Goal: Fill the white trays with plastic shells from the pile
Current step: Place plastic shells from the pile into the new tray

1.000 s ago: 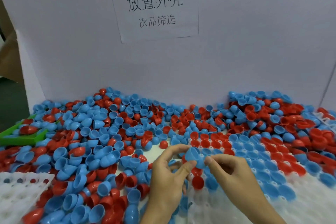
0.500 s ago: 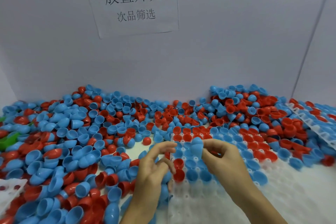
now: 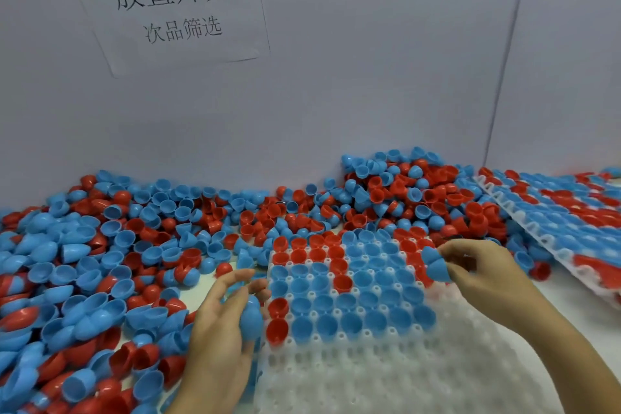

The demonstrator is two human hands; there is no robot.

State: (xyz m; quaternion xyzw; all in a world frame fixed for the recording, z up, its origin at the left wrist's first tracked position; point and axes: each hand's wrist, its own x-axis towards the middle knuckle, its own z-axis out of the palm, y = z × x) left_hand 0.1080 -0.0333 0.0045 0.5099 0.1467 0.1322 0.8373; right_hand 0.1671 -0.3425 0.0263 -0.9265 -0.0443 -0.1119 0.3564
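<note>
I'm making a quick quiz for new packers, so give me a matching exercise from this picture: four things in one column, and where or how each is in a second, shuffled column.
Things
1. left hand
2. right hand
3. near tray
4. paper sign

Places or states
A. taped on the wall
B. far rows filled, near rows bare
C. over the tray's right edge, pinching blue shells
D. at the tray's left edge, holding a blue shell

Pairs: 1-D, 2-C, 3-B, 4-A
</note>
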